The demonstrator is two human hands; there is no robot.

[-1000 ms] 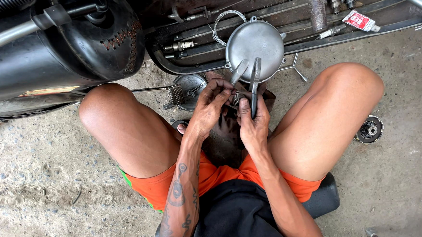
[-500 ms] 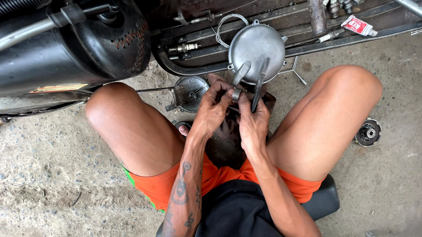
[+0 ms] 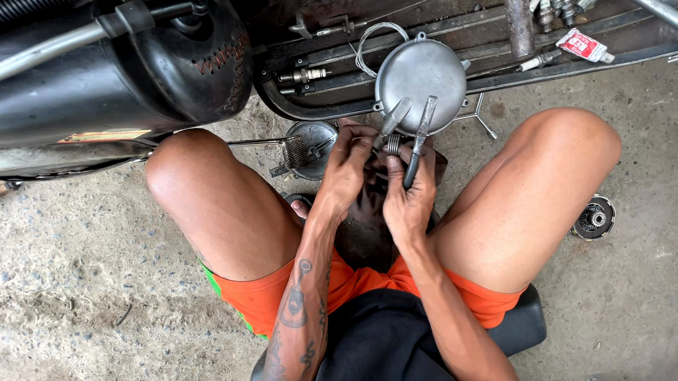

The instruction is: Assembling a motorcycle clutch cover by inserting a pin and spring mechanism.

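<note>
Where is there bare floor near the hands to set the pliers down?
Bare concrete lies beside the left knee, under the black motorcycle body, and at the right, between the right knee and the small round hub part. It is crowded ahead of both hands, around the round metal cover and the tool tray.

Both forearms reach forward between the spread, bent knees. The left hand [image 3: 350, 162], its forearm tattooed, and the right hand [image 3: 410, 194] meet close together, fingers curled and pinching.
</note>
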